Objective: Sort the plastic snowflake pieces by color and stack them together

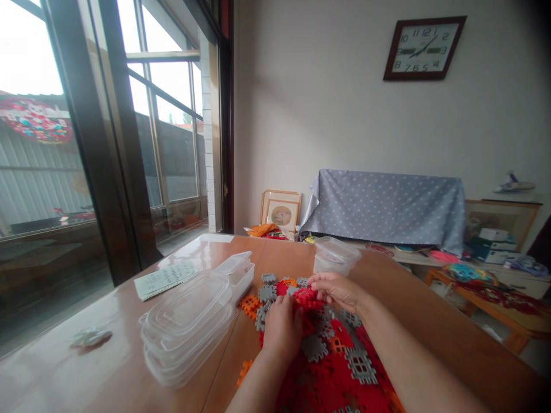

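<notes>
Red interlocking plastic building pieces [307, 297] are between my two hands, above a heap of similar flat notched pieces. My left hand [283, 322] is closed on their left side, its fingertips partly hidden behind the back of the hand. My right hand [334, 289] pinches the right side with thumb and fingers. Around and under my hands lie grey pieces [315, 347], some with a window-like grid [360, 365], plus orange pieces [249, 307]. Many red pieces [318, 381] fill the pile nearest me, between my forearms.
Left of the pile, clear plastic lids [187, 321] are stacked beside an open clear container [243, 281]. Another clear container [337, 255] stands behind my right hand. Farther left lie a paper with writing [166, 279] and a small crumpled packet [90, 337]. A low wooden bench [512, 312] is at right.
</notes>
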